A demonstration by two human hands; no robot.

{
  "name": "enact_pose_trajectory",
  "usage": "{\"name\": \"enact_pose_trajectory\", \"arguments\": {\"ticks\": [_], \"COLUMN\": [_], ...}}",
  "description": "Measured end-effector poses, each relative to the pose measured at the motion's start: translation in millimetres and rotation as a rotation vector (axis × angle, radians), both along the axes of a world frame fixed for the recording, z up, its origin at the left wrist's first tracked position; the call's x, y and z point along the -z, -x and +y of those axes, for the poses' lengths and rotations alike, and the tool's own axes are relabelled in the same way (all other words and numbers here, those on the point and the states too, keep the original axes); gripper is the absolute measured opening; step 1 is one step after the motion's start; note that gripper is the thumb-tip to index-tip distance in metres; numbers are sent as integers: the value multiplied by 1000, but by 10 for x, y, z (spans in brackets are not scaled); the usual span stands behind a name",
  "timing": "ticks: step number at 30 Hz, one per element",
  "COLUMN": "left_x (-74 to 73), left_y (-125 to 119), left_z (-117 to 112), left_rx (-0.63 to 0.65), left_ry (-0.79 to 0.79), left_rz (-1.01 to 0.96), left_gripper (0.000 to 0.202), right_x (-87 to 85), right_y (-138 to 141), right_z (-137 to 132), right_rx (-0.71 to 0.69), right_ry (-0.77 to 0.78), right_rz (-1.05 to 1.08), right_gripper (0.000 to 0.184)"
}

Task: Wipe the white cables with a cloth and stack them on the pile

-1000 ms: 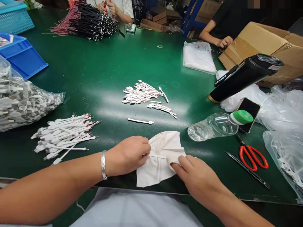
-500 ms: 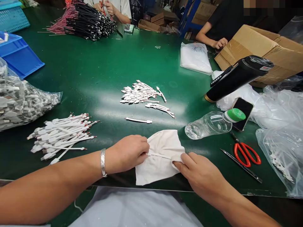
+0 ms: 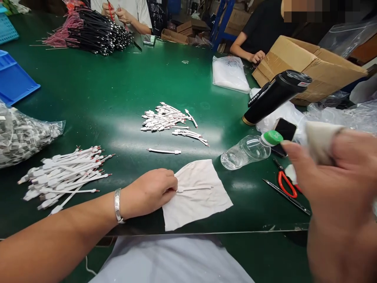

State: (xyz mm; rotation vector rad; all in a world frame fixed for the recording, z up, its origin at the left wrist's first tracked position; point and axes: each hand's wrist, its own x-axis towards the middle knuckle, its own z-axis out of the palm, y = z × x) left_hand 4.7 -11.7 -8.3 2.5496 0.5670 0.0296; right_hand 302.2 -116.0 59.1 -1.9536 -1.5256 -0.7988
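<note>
My left hand (image 3: 151,190) is closed in a pinch at one end of a short white cable (image 3: 196,189), which lies across a white cloth (image 3: 200,212) near the table's front edge. The cable's other end points right. My right hand (image 3: 338,184), raised at the right and smeared by motion, is closed around a whitish piece of cloth (image 3: 319,141). Beyond the spread cloth lies a single white cable (image 3: 164,151), with a heap of similar cables (image 3: 165,117) behind it. Another pile of white cables with reddish wire ends (image 3: 70,169) sits left of my left hand.
A clear bottle with green cap (image 3: 246,151) lies near red-handled scissors (image 3: 285,184), a black pen-like tool (image 3: 287,197) and a phone (image 3: 285,129). A black tumbler (image 3: 273,98) leans by a cardboard box (image 3: 306,67). Bagged connectors (image 3: 26,135) lie left. Two people work across the table.
My right hand has left the cable and risen to the right, carrying the whitish cloth piece. My left hand still pinches the cable's end. The camera view has shifted slightly right.
</note>
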Motion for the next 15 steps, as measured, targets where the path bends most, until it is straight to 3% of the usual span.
{"name": "enact_pose_trajectory", "arguments": {"ticks": [3, 8, 12, 14, 15], "left_x": [-10, -13, -19, -29, -35], "left_y": [4, 4, 5, 7, 7], "left_z": [6, 7, 2, -6, -10], "left_rx": [1, 4, -2, -4, -5], "left_ry": [16, 21, 9, 8, 8], "left_rz": [-9, -23, -14, -6, -3], "left_gripper": [18, 20, 19, 18, 18], "right_x": [123, 346, 481, 561, 600], "right_y": [11, 93, -8, -181, -287], "right_z": [170, 229, 266, 286, 292], "right_rx": [-88, 66, 129, 61, -37], "right_ry": [31, -67, -301, -466, -496], "right_rz": [-31, 93, 242, 368, 453], "right_gripper": [28, 34, 34, 31, 28]}}
